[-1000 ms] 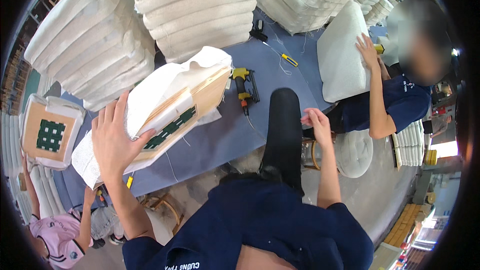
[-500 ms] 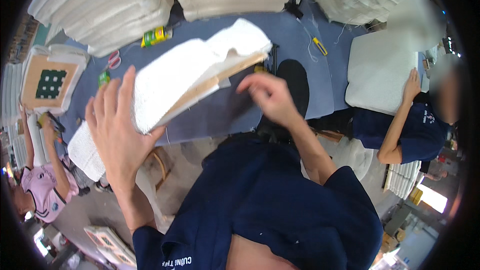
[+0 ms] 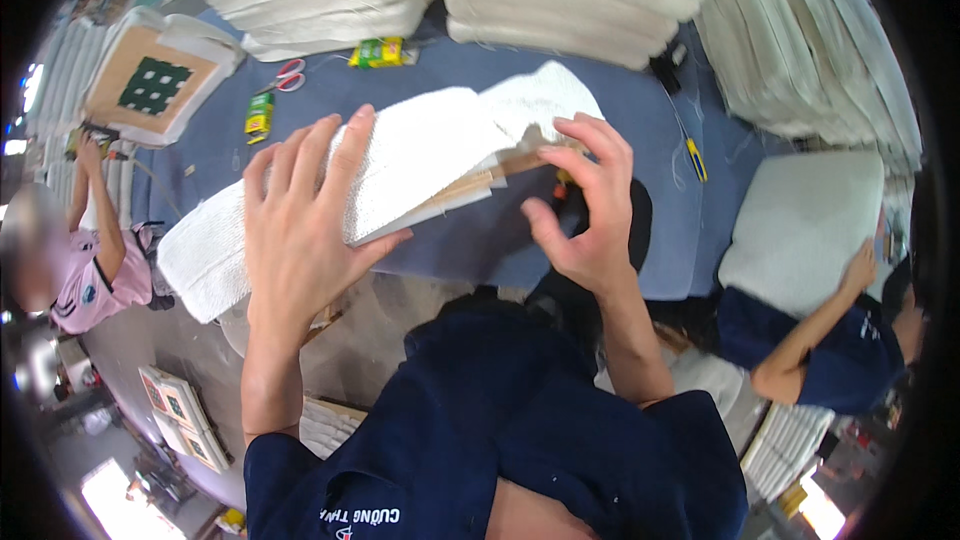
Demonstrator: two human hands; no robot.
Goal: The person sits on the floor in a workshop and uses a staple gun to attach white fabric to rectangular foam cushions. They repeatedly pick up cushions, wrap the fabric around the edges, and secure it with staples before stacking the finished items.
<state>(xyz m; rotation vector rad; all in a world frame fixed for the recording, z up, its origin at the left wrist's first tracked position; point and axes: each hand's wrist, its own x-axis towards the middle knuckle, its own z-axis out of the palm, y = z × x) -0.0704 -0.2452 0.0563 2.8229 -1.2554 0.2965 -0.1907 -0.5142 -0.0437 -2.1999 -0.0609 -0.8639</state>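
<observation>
A long white fabric-covered cushion panel [image 3: 420, 140] stands tilted at the table's front edge. Its wooden board [image 3: 465, 190] shows along the side toward me, and a loose fabric flap [image 3: 550, 100] rises at its right end. My left hand [image 3: 300, 215] grips the panel, fingers spread over the fabric and thumb along the near lower edge. At the right end, my right hand [image 3: 595, 205] is open, thumb apart from the curled fingers. Its fingertips are beside the flap and the board's end; contact is unclear. Behind that hand, a dark tool with an orange part [image 3: 562, 185] is partly hidden.
Tall stacks of white cushions [image 3: 570, 0] line the far side of the blue table [image 3: 450, 65]. Scissors [image 3: 290, 75], yellow-green packets [image 3: 377, 52] and a yellow-handled tool [image 3: 696, 160] lie there. One person handles a cushion [image 3: 800, 220] at right; another works at far left.
The view has shifted, so the table's things sit further right and lower. My right hand has opened and come up to the panel's right end. My left hand stays on the panel.
</observation>
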